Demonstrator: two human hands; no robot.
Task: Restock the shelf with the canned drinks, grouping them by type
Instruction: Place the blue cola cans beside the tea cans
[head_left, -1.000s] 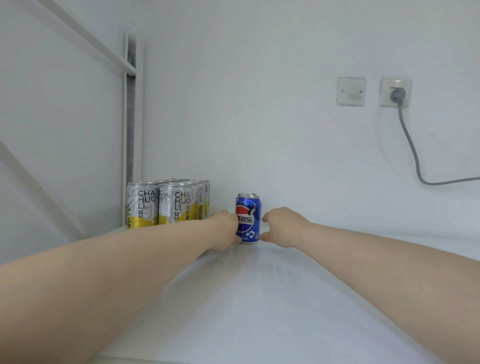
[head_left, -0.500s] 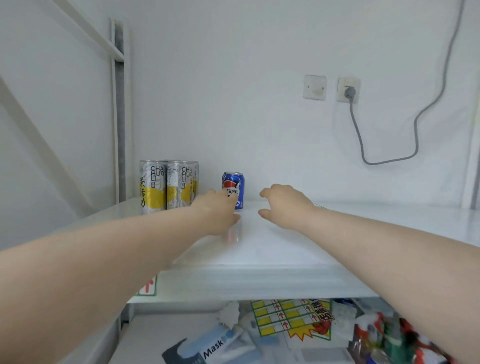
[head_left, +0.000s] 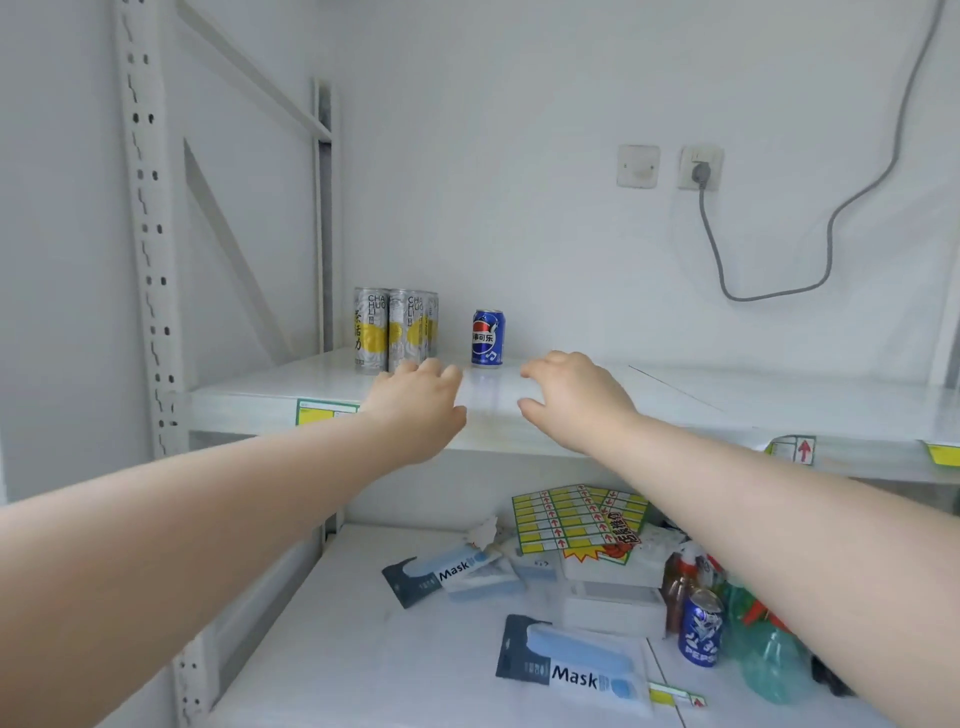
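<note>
Your left hand (head_left: 421, 405) and right hand (head_left: 571, 400) hover empty, fingers loosely bent, over the shelf (head_left: 727, 405) front, the blue cola can (head_left: 487, 338) alone at 12 o'clock, silver tea cans (head_left: 395, 330) at 10 o'clock, where a careless sweep could topple them.
</note>
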